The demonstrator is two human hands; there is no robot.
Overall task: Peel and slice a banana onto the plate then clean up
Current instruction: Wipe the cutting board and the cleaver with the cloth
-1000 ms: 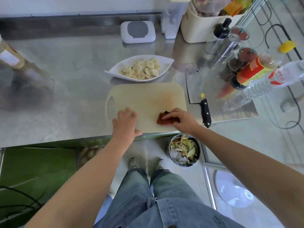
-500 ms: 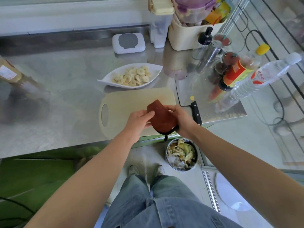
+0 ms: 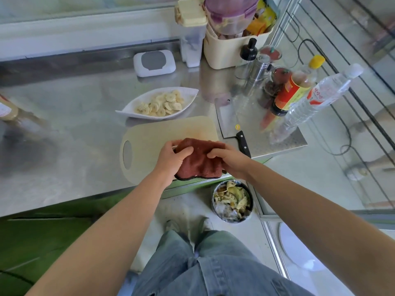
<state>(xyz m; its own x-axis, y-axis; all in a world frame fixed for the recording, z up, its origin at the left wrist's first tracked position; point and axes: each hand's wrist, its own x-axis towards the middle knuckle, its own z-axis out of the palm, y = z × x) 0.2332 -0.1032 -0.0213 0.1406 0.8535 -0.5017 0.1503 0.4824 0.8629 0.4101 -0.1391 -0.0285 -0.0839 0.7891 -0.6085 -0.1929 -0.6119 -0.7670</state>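
A reddish-brown cloth [image 3: 198,160] is spread between my two hands above the near edge of the pale cutting board [image 3: 158,135]. My left hand [image 3: 173,161] grips its left side and my right hand [image 3: 230,160] pinches its right side. Behind the board stands a white leaf-shaped plate [image 3: 188,92] holding several banana slices [image 3: 162,103]. A cleaver [image 3: 229,122] with a black handle lies on the steel counter just right of the board. On the floor below the counter edge a round bin [image 3: 233,201] holds banana peel and scraps.
At the back right stand a water bottle [image 3: 316,101], a sauce bottle [image 3: 290,92], shakers, jars and a cream tub [image 3: 230,52]. A white wipes box [image 3: 154,63] sits at the back. A bottle [image 3: 8,107] lies at the far left. My legs and shoes are below.
The cloth was pressed on the board under my right hand; both hands have since lifted it off the board and opened it out between them.
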